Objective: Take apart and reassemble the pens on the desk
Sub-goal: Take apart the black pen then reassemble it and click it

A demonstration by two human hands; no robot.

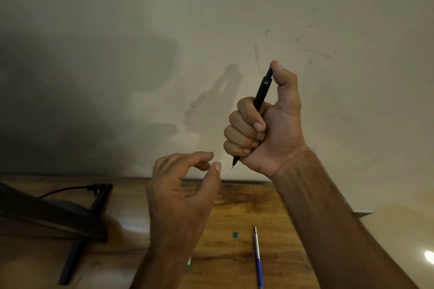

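My right hand (263, 124) is raised in front of the wall and grips a black pen (262, 92) in its fist, tip pointing down. Its thumb presses on the pen's top button. A white "0.7" mark shows near the pen's upper end. My left hand (180, 195) hovers below and to the left, fingers loosely curled, holding nothing. Its thumb and forefinger sit a short gap from the pen's tip. On the wooden desk (234, 209) lies a blue and silver pen (257, 256), lengthwise toward me. A small green piece (235, 235) lies to its left.
A dark monitor edge and stand (77, 225) with a black cable (68, 189) fill the desk's left side. A plain wall rises just behind the desk. Another green and white object (188, 265) peeks out beside my left wrist.
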